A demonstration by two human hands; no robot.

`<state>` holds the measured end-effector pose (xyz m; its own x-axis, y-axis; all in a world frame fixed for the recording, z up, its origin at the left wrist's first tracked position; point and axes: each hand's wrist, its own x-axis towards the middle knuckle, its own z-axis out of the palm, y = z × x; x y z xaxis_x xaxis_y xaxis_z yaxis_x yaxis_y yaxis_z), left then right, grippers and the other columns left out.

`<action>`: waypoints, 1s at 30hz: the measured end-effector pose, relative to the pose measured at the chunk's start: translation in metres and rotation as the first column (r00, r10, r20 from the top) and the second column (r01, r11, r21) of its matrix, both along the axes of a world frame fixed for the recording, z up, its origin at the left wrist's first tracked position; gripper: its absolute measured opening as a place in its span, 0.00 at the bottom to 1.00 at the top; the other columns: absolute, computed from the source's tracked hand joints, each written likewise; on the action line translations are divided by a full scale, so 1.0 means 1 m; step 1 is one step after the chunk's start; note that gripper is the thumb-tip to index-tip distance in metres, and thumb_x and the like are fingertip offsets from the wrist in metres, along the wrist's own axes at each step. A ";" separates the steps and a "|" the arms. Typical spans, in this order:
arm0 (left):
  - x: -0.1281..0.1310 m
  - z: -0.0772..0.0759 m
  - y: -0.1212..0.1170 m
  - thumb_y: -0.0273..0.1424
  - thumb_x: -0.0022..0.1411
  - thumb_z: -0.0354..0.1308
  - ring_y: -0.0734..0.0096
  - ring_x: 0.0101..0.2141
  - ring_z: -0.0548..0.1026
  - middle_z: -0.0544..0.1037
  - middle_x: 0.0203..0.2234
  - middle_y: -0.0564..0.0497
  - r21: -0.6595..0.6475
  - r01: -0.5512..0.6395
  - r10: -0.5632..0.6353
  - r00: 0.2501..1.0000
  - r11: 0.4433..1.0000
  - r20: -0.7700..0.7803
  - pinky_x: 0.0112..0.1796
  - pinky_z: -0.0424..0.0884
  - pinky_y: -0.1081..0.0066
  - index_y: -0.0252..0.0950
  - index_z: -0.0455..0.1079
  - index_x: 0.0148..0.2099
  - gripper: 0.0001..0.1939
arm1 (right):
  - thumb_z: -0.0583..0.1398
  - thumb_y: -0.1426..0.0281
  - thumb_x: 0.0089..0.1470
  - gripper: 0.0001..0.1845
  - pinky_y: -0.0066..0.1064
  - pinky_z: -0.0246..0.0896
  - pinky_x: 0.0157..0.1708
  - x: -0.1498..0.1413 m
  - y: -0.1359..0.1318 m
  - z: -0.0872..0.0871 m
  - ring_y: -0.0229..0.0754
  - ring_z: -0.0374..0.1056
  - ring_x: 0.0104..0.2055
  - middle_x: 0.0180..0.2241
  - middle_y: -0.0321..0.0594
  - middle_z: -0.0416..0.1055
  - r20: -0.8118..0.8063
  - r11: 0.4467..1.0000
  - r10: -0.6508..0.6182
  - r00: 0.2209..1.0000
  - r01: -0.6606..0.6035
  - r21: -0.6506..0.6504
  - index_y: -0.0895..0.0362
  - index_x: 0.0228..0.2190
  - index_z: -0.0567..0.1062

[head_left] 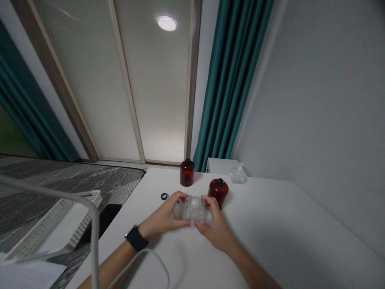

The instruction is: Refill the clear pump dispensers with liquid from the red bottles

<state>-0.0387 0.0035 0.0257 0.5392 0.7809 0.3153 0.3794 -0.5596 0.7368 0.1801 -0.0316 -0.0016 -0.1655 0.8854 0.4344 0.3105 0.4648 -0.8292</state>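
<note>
Between my two hands is a clear plastic container [194,208], held a little above the white table [264,241]. My left hand [168,212], with a dark watch [136,238] on its wrist, grips the container's left side between thumb and fingers. On the opposite side my right hand [215,224] is closed on it the same way. Just behind my right hand a dark red bottle [218,192] with an open-looking neck stands tilted in view. Farther back is another red bottle [187,173] with a black top. A small black ring [164,196] lies left of my hands.
A clear bag-like or faceted object [238,174] sits at the table's back edge, before a white cabinet [222,165]. A pale bent tube [95,224] crosses the lower left. Beyond the table's left edge is a white perforated basket [54,224]. A wall bounds the right.
</note>
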 end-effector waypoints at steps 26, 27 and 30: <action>0.013 -0.005 -0.009 0.31 0.50 0.69 0.59 0.45 0.70 0.70 0.45 0.47 0.021 0.002 -0.002 1.000 1.000 -0.015 0.48 0.68 0.61 0.37 0.61 0.50 0.28 | 0.57 0.71 0.58 0.23 0.38 0.66 0.49 0.006 0.004 0.001 0.45 0.66 0.50 0.47 0.42 0.64 -0.009 0.996 -0.015 1.000 0.015 0.084 0.50 0.55 0.65; 0.013 -0.006 -0.009 0.31 0.50 0.69 0.59 0.45 0.70 0.70 0.45 0.48 0.020 0.005 -0.005 1.000 1.000 -0.016 0.48 0.69 0.61 0.37 0.61 0.50 0.28 | 0.55 0.71 0.59 0.21 0.37 0.67 0.48 0.007 0.004 0.001 0.45 0.66 0.49 0.46 0.42 0.64 -0.010 0.996 -0.012 1.000 0.013 0.087 0.50 0.54 0.66; 0.013 -0.010 -0.008 0.31 0.49 0.69 0.58 0.46 0.70 0.69 0.45 0.48 0.027 0.006 -0.006 1.000 1.000 -0.018 0.48 0.68 0.61 0.37 0.61 0.51 0.29 | 0.52 0.73 0.59 0.21 0.37 0.66 0.48 0.008 0.003 0.003 0.45 0.67 0.49 0.47 0.42 0.65 0.002 0.993 -0.022 1.000 0.022 0.112 0.51 0.53 0.67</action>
<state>-0.0253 -0.0050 0.0162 0.5496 0.7689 0.3267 0.3887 -0.5815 0.7147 0.1881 -0.0291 0.0012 -0.1480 0.8345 0.5307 0.3240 0.5479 -0.7712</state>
